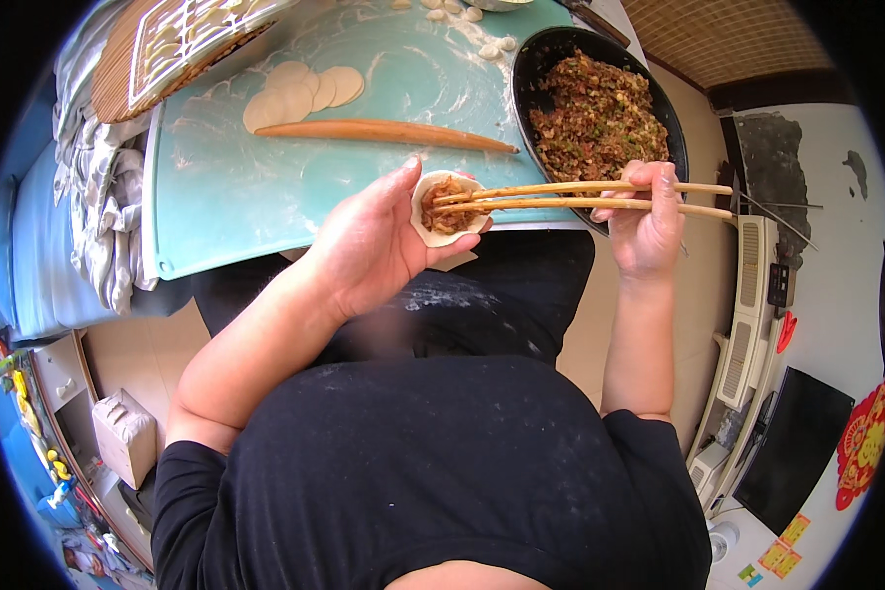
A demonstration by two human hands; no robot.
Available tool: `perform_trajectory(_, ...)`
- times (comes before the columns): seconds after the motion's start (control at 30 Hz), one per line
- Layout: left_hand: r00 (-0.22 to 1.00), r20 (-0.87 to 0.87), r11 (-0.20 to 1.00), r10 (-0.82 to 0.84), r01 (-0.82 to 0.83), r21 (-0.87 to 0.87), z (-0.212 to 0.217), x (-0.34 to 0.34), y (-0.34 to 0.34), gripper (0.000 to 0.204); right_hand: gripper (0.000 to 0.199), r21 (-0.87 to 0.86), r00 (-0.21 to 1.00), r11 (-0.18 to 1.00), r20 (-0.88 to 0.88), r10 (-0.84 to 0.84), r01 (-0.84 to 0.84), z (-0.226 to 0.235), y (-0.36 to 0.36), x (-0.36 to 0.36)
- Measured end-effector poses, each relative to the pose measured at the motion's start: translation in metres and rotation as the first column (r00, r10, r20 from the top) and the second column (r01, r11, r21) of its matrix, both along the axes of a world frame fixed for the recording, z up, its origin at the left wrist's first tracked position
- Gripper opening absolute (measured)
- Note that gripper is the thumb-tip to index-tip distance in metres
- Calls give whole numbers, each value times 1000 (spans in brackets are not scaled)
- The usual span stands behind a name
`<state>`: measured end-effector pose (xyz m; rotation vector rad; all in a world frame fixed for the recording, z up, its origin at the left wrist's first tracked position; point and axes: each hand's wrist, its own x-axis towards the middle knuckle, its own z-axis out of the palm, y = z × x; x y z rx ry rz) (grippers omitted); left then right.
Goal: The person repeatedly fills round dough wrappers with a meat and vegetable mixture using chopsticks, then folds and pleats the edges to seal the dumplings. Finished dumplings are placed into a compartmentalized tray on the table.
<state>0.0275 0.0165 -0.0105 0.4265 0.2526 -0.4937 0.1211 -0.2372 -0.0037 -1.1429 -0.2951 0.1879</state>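
The green mat (226, 211) has its near edge running under the left hand (379, 236), with its near left corner close to a crumpled cloth (118, 221). There is open room on the mat to the left of that hand — just a dusting of flour there. More floury space lies past the wooden rolling pin (383, 131), which goes across the mat, beyond the left hand. A few flat dough circles (290, 103) overlap just behind the pin's left end. On the right, the black bowl (680, 133) takes up the mat's side, so there is less room that way. Small dough lumps (497, 46) sit near the bowl's far left rim.

The left hand is cupped, with its thumb up on one side and its fingers underneath and around the other. It holds one round wrapper (431, 238) near the mat's near edge, left of the bowl. A clump of filling (449, 221) sits in the middle of the wrapper.

The right hand (647, 221) is by the bowl's near rim. Its fingers are bent and pinch two chopsticks (551, 203) — the sticks lie slightly apart, and their tips touch the filling.
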Motion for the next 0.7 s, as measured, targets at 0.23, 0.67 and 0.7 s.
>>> perform_trajectory(0.23,998,42,998,55,-56,27,1,-1,0,52,33,112,978,981,-156,-137,156,-2,4,-6)
perform_trajectory(0.67,995,14,986,98,-99,134,-1,-1,1,50,33,-36,984,984,-33,-177,176,3,10,-15)
perform_trajectory(0.7,995,12,984,98,-99,146,-2,-2,1,50,33,-2,989,990,-38,-141,141,4,7,-13)
